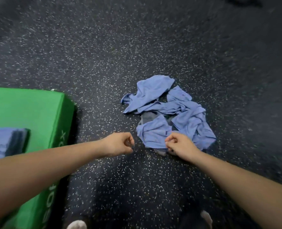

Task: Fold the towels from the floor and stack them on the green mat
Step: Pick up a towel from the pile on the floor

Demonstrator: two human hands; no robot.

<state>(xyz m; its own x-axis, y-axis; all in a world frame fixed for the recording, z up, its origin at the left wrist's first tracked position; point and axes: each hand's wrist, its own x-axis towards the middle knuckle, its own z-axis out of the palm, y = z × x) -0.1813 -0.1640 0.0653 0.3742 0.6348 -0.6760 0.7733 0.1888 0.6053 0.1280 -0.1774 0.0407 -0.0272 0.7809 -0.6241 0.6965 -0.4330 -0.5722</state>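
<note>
A crumpled heap of light blue towels [171, 111] lies on the dark speckled floor, with a grey towel partly buried in it. My right hand [180, 144] is at the heap's near edge, fingers curled and pinching the blue cloth there. My left hand [118, 143] hovers just left of the heap with fingers loosely curled, holding nothing. The green mat [29, 111] is a thick block at the left. On it sits a stack of folded towels [6, 141], blue with a dark one at its right side, partly hidden by my left forearm.
Dark speckled rubber floor [104, 63] stretches all around the heap. My feet in pale socks [76, 225] show at the bottom edge. The mat's side facing me carries white lettering.
</note>
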